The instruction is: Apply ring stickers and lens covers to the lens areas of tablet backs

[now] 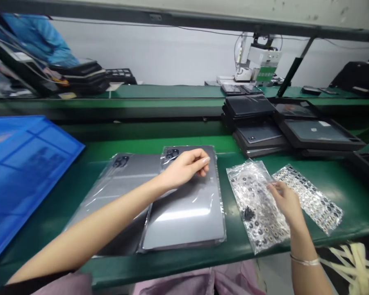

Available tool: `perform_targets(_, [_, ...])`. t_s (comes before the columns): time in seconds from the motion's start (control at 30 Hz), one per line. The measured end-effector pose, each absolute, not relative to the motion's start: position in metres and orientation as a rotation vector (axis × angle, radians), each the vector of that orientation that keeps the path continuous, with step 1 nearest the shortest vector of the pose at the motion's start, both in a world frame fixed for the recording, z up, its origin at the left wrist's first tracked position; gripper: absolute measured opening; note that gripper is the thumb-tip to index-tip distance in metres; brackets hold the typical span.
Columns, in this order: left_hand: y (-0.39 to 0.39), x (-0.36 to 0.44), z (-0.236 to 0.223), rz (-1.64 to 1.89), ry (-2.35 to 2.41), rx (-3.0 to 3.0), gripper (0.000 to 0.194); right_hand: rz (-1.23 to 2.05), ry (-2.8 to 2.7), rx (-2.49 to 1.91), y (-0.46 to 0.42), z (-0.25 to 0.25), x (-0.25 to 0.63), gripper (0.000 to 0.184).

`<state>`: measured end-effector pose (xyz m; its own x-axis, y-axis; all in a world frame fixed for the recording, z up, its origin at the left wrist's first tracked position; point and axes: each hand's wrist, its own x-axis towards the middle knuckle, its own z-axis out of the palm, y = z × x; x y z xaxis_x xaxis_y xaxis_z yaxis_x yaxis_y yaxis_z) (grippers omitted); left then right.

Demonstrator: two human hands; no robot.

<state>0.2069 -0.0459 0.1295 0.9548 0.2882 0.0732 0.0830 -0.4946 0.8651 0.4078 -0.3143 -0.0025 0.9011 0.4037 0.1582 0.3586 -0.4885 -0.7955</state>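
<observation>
My left hand (188, 165) is over a grey tablet back cover (184, 229) wrapped in clear film, with round camera lenses at its upper left corner. Its fingers are curled together, and anything between them is too small to make out. A second wrapped grey cover (135, 169) lies to the left, partly behind my forearm. My right hand (285, 200) pinches the upper right edge of a clear plastic bag (249, 188) holding small black and ring-shaped parts. Beside it, partly behind that hand, lies another clear sheet or bag (313, 196) with rows of small round parts.
A blue bin (33, 164) stands at the left. Stacked black trays with tablets (255, 127) and more trays (320, 131) sit at the back right. Behind a raised ledge are a white machine (263, 61) and a person's blue sleeve (49, 39). The green bench's front edge (160, 268) runs before me.
</observation>
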Motion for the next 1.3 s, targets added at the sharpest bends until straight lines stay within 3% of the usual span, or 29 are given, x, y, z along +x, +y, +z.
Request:
perform_targets(0.13, [-0.015,0.146,0.121,0.461,0.708,2.277,0.027,-0.275,-0.667,-2.314,-0.307,0.024,0.404,0.043])
perform_targets(0.23, [-0.012,0.114,0.112,0.563,0.841,2.394,0.022,-0.436,-1.106,-2.219,-0.265,0.057,0.390,0.036])
perform_targets(0.37, [-0.049,0.085,0.097,0.558,0.580,2.591,0.020,-0.161,-1.760,-1.915,-0.165,0.092,0.370,0.032])
perform_targets(0.43, [-0.073,0.072,0.084,0.614,0.226,2.833,0.027,-0.017,-1.853,-1.895,-0.114,0.098,0.365,0.030])
perform_targets(0.57, [-0.102,0.053,0.055,0.948,0.229,2.814,0.025,0.114,-1.891,-1.912,-0.056,0.092,0.365,0.011])
perform_targets(0.8, [-0.112,0.059,0.043,1.223,0.501,2.560,0.026,0.051,-1.782,-1.987,-0.058,0.084,0.361,0.008])
perform_targets(1.03, [-0.114,0.061,0.045,1.235,0.486,2.526,0.024,0.029,-1.765,-2.046,-0.056,0.082,0.356,0.005])
perform_targets(1.3, [-0.114,0.061,0.035,1.234,0.553,2.442,0.024,-0.020,-1.882,-2.121,-0.048,0.087,0.354,0.019])
